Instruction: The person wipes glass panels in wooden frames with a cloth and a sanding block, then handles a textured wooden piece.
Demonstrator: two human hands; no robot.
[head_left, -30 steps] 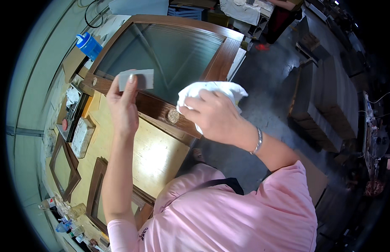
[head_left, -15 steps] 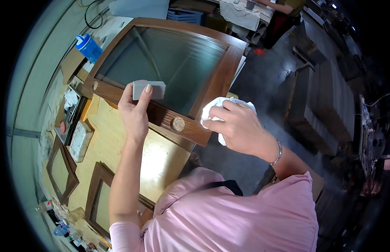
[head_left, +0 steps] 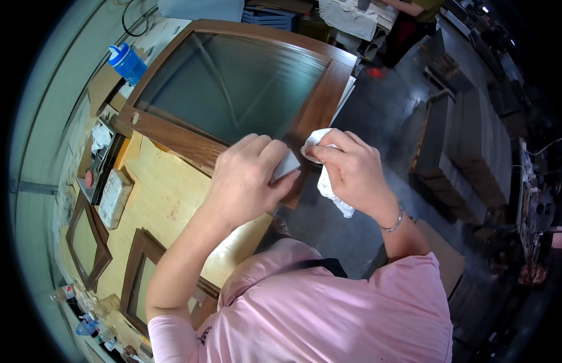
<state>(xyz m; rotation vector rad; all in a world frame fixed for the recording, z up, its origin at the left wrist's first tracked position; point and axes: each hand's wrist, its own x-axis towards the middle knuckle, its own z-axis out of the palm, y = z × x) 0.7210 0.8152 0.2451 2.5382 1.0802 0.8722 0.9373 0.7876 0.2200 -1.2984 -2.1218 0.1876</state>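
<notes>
A pale grey rectangular block (head_left: 285, 167) is near the five o'clock corner of a large brown wooden frame (head_left: 328, 97), the left hand (head_left: 247, 175) curled closed around it (contact with the wood is hidden). At the block's three o'clock, the right hand (head_left: 356, 169) pinches a crumpled white cloth (head_left: 334, 192). The dark greenish glass pane (head_left: 238, 78) is already set in; work on this corner seems unfinished, though how much remains I cannot tell. A blue plastic bottle (head_left: 129, 65) sits at the frame's ten o'clock
</notes>
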